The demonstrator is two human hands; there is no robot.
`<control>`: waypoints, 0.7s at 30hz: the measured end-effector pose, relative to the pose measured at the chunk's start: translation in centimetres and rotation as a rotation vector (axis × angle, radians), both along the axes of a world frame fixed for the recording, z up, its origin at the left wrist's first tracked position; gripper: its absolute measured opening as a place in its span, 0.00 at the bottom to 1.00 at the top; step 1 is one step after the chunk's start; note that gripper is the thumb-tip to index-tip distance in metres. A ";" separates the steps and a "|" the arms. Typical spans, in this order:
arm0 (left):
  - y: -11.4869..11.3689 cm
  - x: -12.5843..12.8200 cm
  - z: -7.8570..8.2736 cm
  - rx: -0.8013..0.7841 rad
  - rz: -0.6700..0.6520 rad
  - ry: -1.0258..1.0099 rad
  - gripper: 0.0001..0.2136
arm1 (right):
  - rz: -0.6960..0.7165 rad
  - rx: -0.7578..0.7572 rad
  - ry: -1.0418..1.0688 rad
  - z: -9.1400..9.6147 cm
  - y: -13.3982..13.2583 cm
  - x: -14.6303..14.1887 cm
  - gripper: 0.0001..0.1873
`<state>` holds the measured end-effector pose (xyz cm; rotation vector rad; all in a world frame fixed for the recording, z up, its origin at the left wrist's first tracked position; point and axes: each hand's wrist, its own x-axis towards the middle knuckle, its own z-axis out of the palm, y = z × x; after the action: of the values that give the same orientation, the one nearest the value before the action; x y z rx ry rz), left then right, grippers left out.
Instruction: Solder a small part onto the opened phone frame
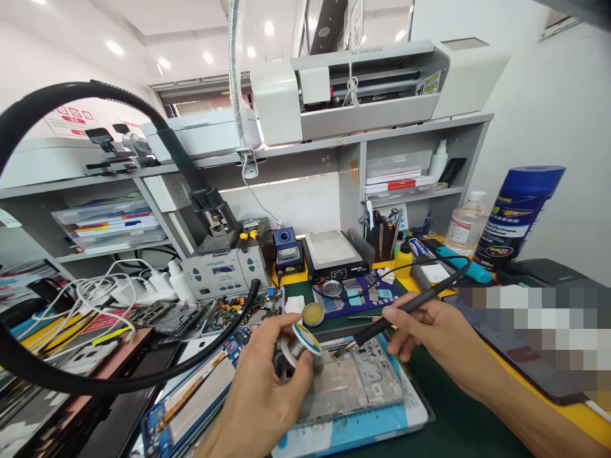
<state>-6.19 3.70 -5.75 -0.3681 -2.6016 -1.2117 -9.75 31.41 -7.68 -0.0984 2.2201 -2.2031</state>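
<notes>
Between the thumb and fingers of my left hand is a solder spool, tilted over the left part of an opened phone frame. My right hand grips the dark handle of a soldering iron. Its tip points down and left at the frame's upper edge, close to the spool; whether it touches is unclear. A thin metal tool shows beside my right fingertips; I cannot tell if it is held. The phone frame lies on a blue and white pad. A round tin of yellowish paste stands just behind the spool.
A black hose arches across the left side from a hot-air station. Opened phone parts crowd the left. Behind stand a heating plate and tool holder. A blue spray can and a bottle stand right.
</notes>
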 end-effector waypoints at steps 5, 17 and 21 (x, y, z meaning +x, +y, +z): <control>0.3 -0.1 -0.3 0.046 -0.009 -0.003 0.17 | 0.045 0.005 -0.012 0.0 0.4 0.1 0.18; 0.8 -0.3 -0.3 0.070 -0.078 -0.055 0.21 | 0.046 -0.015 -0.040 0.1 0.5 0.3 0.17; 1.1 -0.3 -0.4 0.048 -0.077 -0.047 0.21 | 0.079 0.011 -0.033 0.4 0.5 0.3 0.17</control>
<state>-6.49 4.82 -6.11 -0.4385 -2.6144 -1.3215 -9.49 31.94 -7.27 -0.1450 2.1718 -2.1364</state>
